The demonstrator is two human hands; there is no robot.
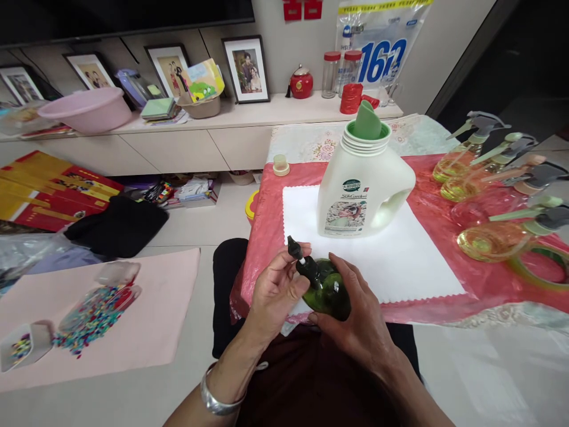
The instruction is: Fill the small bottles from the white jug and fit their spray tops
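Observation:
A round dark green pump bottle [332, 293] is held between my two hands near the table's front edge. Fingers and thumb of my left hand [278, 287] close around its black pump head [306, 264], whose nozzle points up and left. My right hand [358, 308] wraps the bottle's body from the right, thumb below and fingers above. Just beyond stands a large white detergent jug [351, 201] with a handle on its right. A green spout [368, 121] shows in its uncapped mouth. How tightly the pump sits in the bottle's neck is hidden by my fingers.
Several spray bottles [493, 237] with yellowish liquid stand at right, near a tape roll [540, 267]. A white mat [422, 273] lies under the jug on the red cloth [267, 237]. A pale cap [280, 165] sits at left. Beads [91, 317] cover part of a pink sheet [164, 332].

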